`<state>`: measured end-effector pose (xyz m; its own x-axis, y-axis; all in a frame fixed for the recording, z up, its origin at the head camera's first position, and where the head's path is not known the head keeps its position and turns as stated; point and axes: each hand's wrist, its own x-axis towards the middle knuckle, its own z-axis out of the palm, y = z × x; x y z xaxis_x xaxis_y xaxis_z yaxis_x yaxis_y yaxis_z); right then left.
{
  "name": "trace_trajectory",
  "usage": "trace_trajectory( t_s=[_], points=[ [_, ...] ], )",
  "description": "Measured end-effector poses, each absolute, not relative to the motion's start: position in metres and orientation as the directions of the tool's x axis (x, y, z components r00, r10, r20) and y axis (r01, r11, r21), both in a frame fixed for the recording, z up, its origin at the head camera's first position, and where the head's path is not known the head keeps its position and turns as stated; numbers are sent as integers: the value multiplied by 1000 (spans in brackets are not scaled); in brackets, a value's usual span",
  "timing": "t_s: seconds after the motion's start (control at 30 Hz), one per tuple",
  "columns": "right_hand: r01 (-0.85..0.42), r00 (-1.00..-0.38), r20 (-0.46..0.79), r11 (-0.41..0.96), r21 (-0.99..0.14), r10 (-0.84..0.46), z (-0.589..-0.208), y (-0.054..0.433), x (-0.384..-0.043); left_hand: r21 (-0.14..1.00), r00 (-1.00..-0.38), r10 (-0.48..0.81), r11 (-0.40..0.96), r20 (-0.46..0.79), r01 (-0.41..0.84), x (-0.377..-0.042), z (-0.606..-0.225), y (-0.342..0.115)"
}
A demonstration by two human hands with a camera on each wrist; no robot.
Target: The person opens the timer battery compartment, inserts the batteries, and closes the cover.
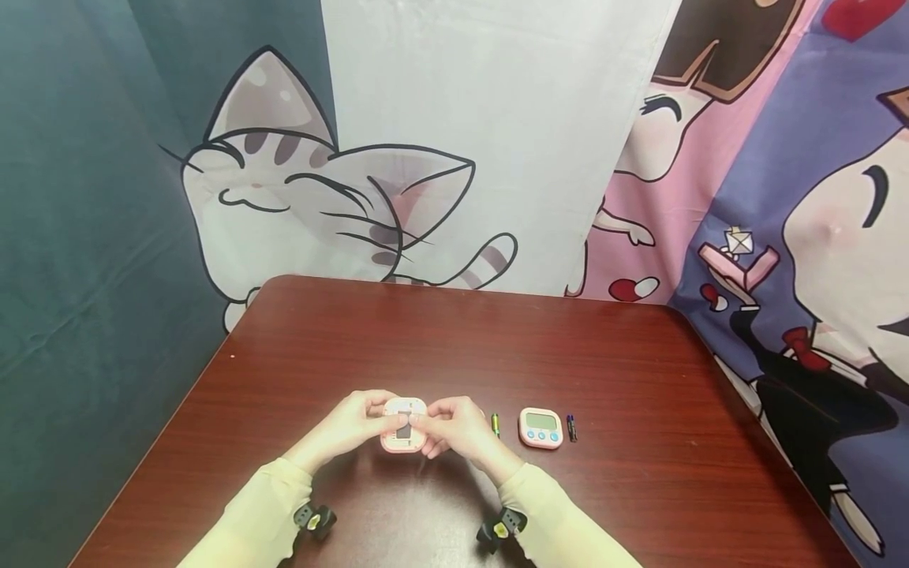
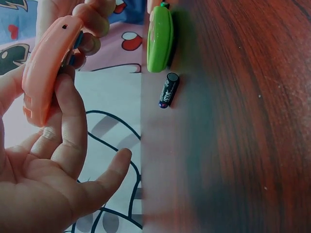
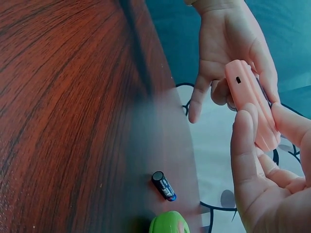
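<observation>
Both hands hold up a pink digital timer (image 1: 405, 405) over the front middle of the table. Its back faces the head camera, with a dark grey rectangular patch at the centre. My left hand (image 1: 362, 418) grips its left side, fingers underneath and thumb on the back. On the right side, my right hand (image 1: 458, 426) pinches it, and the two thumb tips come close together over the dark patch. From the left wrist, the timer's smooth pink edge (image 2: 46, 73) shows a small slot, with bits of blue on the face turned away from my thumbs.
Right of my hands lie a green battery (image 1: 495, 424), a second pink timer (image 1: 540, 428) with screen and blue buttons, and a dark battery (image 1: 571, 427). A black battery (image 2: 169, 90) and a rounded green case (image 2: 160, 41) show in the wrist views. Printed curtains hang behind.
</observation>
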<state>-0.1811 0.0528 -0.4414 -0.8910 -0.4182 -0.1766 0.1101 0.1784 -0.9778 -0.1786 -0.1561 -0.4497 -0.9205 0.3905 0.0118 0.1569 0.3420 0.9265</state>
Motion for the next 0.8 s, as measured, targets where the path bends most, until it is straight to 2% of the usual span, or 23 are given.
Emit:
trace_trajectory(
  t_s=[0.6,0.8],
  points=[
    [54,-882,-147,214,-975,-448,-443,52,-182,942,-908,418,312,-22,121,-177,-452,-157],
    [78,-876,-167,208,-975,-453,-442,53,-181,946,-903,430,297,-9,132,-176,-453,-157]
  ],
)
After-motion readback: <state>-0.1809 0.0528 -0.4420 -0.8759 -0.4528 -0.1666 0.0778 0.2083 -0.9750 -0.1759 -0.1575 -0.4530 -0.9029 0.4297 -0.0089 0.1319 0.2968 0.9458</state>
